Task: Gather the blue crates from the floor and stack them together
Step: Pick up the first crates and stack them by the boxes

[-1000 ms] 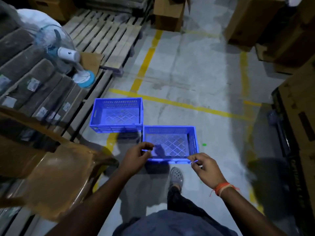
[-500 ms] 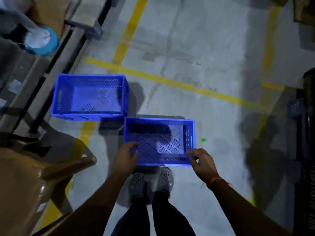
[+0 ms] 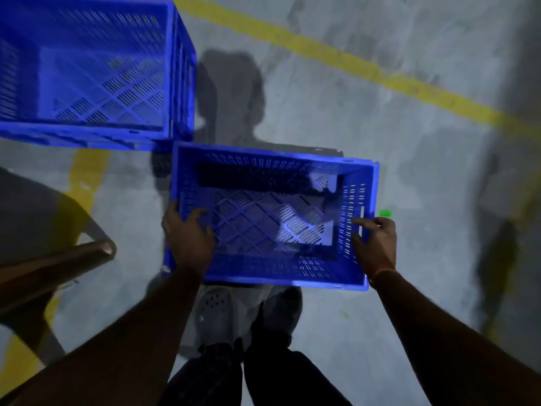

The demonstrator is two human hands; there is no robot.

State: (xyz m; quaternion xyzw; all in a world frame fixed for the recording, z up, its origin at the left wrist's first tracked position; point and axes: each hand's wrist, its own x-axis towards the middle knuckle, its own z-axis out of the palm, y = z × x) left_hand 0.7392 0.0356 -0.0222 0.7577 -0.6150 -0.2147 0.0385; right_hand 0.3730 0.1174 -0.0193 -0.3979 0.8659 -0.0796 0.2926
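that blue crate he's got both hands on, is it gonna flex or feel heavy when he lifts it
The near crate probably lifts light: it is empty, with slotted walls and floor. It looks moulded and rigid, so little flex is likely. With the left hand and right hand on opposite side walls, it should stay level.

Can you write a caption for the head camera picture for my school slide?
Both hands, left and right, grip the near blue crate beside a second crate.

No text, label or number can be read anywhere — all blurred.
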